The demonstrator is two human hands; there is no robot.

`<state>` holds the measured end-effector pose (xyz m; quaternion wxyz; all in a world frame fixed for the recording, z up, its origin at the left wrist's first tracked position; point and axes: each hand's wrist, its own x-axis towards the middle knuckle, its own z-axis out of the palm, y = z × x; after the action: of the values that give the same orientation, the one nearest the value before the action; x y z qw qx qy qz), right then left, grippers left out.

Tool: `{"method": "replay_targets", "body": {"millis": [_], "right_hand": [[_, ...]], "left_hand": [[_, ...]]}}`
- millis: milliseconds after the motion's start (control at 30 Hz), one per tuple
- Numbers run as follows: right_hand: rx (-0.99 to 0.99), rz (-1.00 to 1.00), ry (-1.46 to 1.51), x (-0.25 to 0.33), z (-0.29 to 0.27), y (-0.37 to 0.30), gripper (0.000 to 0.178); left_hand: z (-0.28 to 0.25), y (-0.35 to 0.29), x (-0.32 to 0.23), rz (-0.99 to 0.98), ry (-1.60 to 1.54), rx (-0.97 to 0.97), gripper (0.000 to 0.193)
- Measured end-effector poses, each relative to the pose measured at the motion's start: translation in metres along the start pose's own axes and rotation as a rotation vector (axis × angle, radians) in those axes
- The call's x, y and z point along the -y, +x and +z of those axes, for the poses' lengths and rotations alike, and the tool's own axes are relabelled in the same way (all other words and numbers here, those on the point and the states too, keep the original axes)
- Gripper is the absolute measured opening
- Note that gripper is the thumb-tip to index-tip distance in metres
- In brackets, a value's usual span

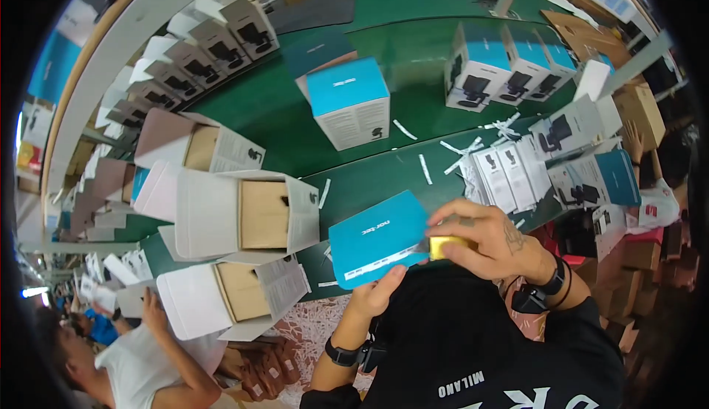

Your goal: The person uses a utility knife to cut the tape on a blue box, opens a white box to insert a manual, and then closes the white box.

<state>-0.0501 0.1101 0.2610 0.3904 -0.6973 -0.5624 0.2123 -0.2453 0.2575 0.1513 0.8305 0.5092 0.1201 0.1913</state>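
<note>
A teal-topped carton (380, 228) is in front of my body, its top tilted toward me, with a white strip along its near edge. My left hand (374, 295) grips that near edge, thumb on top and the other fingers hidden beneath. In my right hand (487, 241) is a small yellow object (445, 247), pinched at the carton's right corner. Its exact kind is not clear. The right fingertips are at or very near the carton's side.
Opened white cartons (288, 210) stand at the left. Closed teal-topped cartons (351, 99) stand farther back on the green table (413, 69). White printed leaflets (506, 176) and paper strips (425, 169) lie at the right. Another person (159, 357) works at lower left.
</note>
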Motion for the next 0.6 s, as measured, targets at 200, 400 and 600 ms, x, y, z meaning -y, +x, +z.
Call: {"method": "replay_targets", "body": {"millis": [200,400,600], "right_hand": [[0.189,0.618,0.217,0.014,-0.006,-0.02,0.011],[0.059,0.573,0.162,0.012,0.011,-0.039,0.015],[-0.044,0.502,0.046,0.011,0.024,-0.051,0.016]], "left_hand": [[0.0,-0.004,0.021,-0.01,0.093,-0.014,0.031],[0.003,-0.002,0.033,-0.073,0.088,-0.031,0.029],[0.013,0.005,0.021,0.012,0.13,0.013,0.028]]}}
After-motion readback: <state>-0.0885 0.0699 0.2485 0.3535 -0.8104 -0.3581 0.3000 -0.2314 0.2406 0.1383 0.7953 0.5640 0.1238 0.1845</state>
